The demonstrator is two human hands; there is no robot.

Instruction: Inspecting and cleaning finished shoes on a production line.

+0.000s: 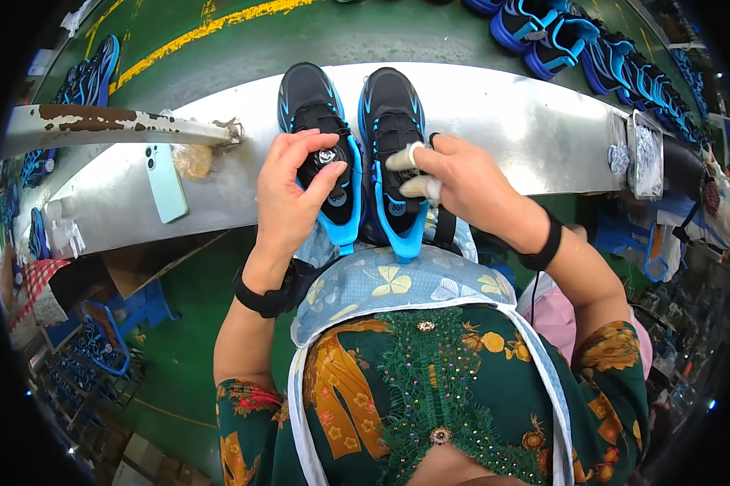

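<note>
Two black running shoes with bright blue trim lie side by side, toes pointing away, on the metal bench: the left shoe (pixel 307 93) and the right shoe (pixel 391 97). My left hand (pixel 288 182) curls its thumb and fingers about the round lacing dial (pixel 326 155) on the left shoe's tongue. Over the right shoe's tongue, my right hand (pixel 462 178) pinches at a matching dial, mostly hidden by the fingers. Pale finger cots (pixel 418 188) cover its thumb and a finger. Both shoe heels reach past the bench edge against my blue apron (pixel 414 279).
On the metal bench (pixel 503 121), a mint-green phone (pixel 166 182) lies left beside a clear plastic bag (pixel 193 160). A chipped painted metal bar (pixel 114 125) juts in over the bench. Right, a metal tray (pixel 645 154) sits at the bench end. Rows of shoes (pixel 616 69) stand beyond.
</note>
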